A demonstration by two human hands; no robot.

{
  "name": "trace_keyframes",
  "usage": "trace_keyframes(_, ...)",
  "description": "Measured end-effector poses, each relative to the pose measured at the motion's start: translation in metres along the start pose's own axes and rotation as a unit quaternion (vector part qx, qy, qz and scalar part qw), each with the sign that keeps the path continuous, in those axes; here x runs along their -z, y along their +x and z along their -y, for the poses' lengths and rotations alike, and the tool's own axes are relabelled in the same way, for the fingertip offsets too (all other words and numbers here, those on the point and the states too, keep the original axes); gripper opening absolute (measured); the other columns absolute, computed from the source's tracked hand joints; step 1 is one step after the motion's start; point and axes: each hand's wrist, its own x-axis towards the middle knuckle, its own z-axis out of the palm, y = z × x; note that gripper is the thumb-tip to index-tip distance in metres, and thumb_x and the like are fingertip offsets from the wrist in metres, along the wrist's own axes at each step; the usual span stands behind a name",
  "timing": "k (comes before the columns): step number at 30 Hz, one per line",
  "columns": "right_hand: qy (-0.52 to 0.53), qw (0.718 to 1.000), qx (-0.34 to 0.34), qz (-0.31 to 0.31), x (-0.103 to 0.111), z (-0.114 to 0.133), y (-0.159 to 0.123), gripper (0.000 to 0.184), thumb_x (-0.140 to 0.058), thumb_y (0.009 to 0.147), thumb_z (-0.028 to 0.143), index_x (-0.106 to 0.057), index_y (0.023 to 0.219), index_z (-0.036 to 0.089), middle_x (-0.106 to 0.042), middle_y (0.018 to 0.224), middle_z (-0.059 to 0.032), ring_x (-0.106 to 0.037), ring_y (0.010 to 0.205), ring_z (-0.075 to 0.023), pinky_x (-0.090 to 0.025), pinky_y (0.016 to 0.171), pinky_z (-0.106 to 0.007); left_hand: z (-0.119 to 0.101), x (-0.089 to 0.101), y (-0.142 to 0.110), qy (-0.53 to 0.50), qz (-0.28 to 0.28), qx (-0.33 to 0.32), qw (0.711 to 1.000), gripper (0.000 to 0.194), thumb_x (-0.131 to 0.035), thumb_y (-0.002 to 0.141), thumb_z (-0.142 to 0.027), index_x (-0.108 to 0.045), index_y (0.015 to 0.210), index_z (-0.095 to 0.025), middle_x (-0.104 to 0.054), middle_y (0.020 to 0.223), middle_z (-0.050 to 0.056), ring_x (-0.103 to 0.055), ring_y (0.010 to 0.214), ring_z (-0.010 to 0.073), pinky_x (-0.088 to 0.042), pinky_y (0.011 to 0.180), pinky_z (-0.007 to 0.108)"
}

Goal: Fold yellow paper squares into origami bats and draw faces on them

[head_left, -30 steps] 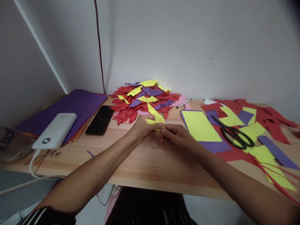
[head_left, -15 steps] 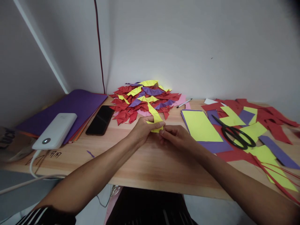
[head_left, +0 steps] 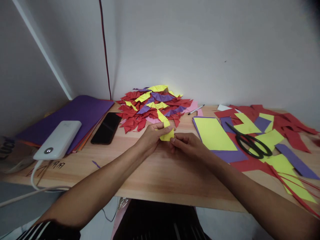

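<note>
Both hands meet at the middle of the wooden table (head_left: pixel 155 173), pinching a small folded piece of yellow paper (head_left: pixel 167 134). My left hand (head_left: pixel 151 136) grips its left side with thumb and fingers. My right hand (head_left: pixel 186 144) pinches its right lower corner. Just behind them lies a pile of folded paper shapes (head_left: pixel 152 105) in red, purple and yellow.
A black phone (head_left: pixel 106 127), a white power bank (head_left: pixel 58 140) with a cable, and a purple paper stack (head_left: pixel 72 115) lie at the left. Yellow and purple sheets (head_left: pixel 212 133), black scissors (head_left: pixel 250 144), red and yellow scraps (head_left: pixel 282 133) and a pen (head_left: pixel 196 109) lie at the right.
The yellow paper has been folded smaller and turned more upright between my fingers. Both hands stayed in nearly the same place.
</note>
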Motion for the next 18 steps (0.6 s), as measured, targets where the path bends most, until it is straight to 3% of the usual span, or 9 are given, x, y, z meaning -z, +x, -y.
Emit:
trace_keyframes(6, 0.005, 1.0, -0.014, -0.007, 0.0, 0.0, 0.0, 0.034, -0.048, 0.091, 0.04, -0.06, 0.069, 0.017, -0.064, 0.064, -0.0014, -0.055, 0.06, -0.0125, -0.04, 0.059, -0.025, -0.007, 0.002, 0.0, -0.007, 0.027, -0.007, 1.0, 0.032, -0.075, 0.071, -0.032, -0.068, 0.093, -0.011, -0.066, 0.079, 0.004, -0.059, 0.067, 0.0088, -0.043, 0.067, 0.023)
trace_keyframes(12, 0.01, 1.0, -0.013, -0.017, 0.0, 0.0, -0.001, 0.034, -0.049, 0.091, 0.042, -0.06, 0.07, 0.017, -0.064, 0.065, -0.0016, -0.055, 0.062, -0.0133, -0.04, 0.06, -0.025, -0.011, 0.002, 0.001, 0.007, 0.042, 0.015, 0.999, 0.028, -0.078, 0.068, -0.025, -0.065, 0.087, -0.01, -0.065, 0.078, 0.004, -0.06, 0.068, 0.0097, -0.044, 0.068, 0.024)
trace_keyframes(18, 0.026, 0.999, -0.015, -0.027, 0.001, -0.001, -0.002, 0.035, -0.049, 0.09, 0.044, -0.061, 0.072, 0.018, -0.063, 0.066, -0.0015, -0.055, 0.061, -0.0129, -0.04, 0.059, -0.025, -0.018, 0.003, 0.0, -0.009, 0.046, 0.003, 0.999, 0.027, -0.07, 0.075, -0.036, -0.067, 0.083, -0.01, -0.066, 0.081, 0.005, -0.06, 0.07, 0.0112, -0.047, 0.069, 0.025)
